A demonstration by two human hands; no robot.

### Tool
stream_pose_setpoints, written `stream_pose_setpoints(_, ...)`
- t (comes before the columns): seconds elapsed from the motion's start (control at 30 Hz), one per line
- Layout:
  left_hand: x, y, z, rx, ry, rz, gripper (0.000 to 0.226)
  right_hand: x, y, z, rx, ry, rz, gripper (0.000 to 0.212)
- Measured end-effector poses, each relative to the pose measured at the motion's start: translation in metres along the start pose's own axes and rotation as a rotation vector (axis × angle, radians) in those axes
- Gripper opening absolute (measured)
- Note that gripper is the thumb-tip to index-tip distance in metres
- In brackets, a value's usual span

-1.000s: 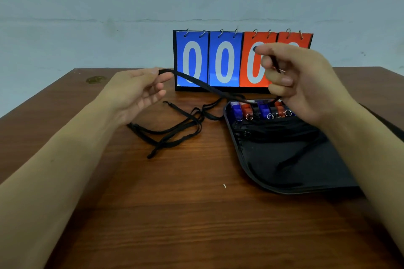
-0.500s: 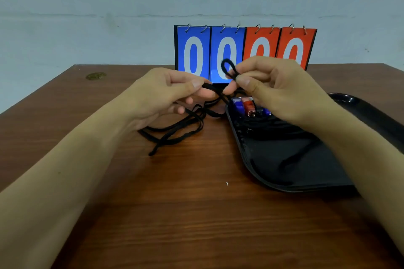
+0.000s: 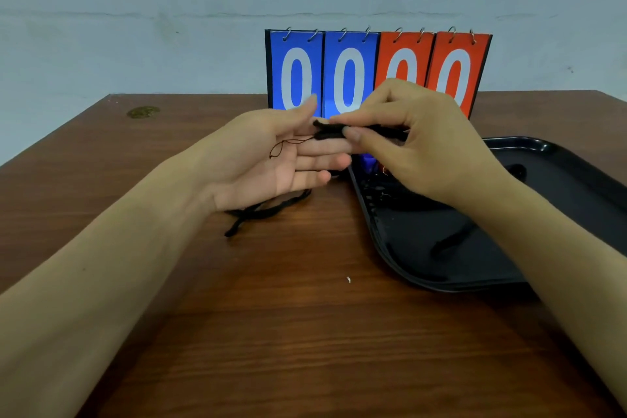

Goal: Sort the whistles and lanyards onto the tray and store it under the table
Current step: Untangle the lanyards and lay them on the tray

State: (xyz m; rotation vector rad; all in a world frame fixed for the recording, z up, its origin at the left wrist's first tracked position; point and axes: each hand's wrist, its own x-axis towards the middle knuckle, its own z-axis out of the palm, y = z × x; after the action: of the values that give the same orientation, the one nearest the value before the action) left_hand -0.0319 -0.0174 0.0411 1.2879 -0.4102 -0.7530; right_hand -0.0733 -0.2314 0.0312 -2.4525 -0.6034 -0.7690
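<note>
My right hand (image 3: 412, 142) pinches the folded black lanyard (image 3: 334, 131) above the worktop (image 3: 305, 316) beside the tray (image 3: 543, 153), left hand (image 3: 271, 159) flat-fingered beneath it; limp, light cord, best gripped mid-bundle.

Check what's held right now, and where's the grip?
Folded black lanyard: right hand pinches its bundled middle between thumb and forefinger; left hand lies open beneath it.

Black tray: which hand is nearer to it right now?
Right. The right hand hovers over the black tray's near-left end, pinching a folded lanyard. The left hand is open beside it, over bare table.
</note>
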Motion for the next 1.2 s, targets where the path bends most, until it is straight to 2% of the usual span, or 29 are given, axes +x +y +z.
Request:
stream_pose_setpoints(0.07, 0.0, 0.001, 0.001, 0.039, 0.028, 0.002, 0.047, 0.0, 0.0, -0.002, -0.006, -0.001, 0.0, 0.025)
stream_pose_setpoints(0.17, 0.002, -0.003, 0.0, 0.159, 0.046, 0.054, 0.033, -0.001, -0.001, 0.0, -0.023, -0.001, -0.022, 0.023)
stream_pose_setpoints(0.33, 0.004, -0.004, -0.007, 0.32, 0.075, 0.109, 0.03, 0.002, 0.002, -0.005, -0.052, -0.041, -0.026, 0.024)
stream_pose_setpoints(0.47, 0.004, -0.002, -0.015, 0.423, 0.192, 0.179, 0.025, 0.003, 0.019, -0.023, -0.11, -0.075, 0.028, 0.027)
stream_pose_setpoints(0.57, 0.005, -0.001, -0.022, 0.59, 0.302, 0.217, 0.02, 0.003, 0.032, -0.036, -0.162, -0.093, 0.106, 0.024)
stream_pose_setpoints(0.8, 0.01, -0.011, -0.023, 0.911, 0.429, 0.285, 0.014, 0.002, 0.042, -0.038, -0.255, -0.328, 0.154, 0.022)
stream_pose_setpoints(0.93, 0.011, -0.016, -0.017, 0.939, 0.391, 0.326, 0.013, 0.002, 0.046, -0.048, -0.245, -0.416, 0.233, 0.021)
stream_pose_setpoints(1.03, 0.012, -0.022, -0.012, 1.017, 0.358, 0.32, 0.013, 0.0, 0.054, -0.057, -0.147, -0.473, 0.31, 0.031)
stream_pose_setpoints(1.2, 0.016, -0.03, 0.0, 1.198, 0.311, 0.311, 0.016, -0.011, 0.067, -0.083, 0.071, -0.562, 0.428, 0.029)
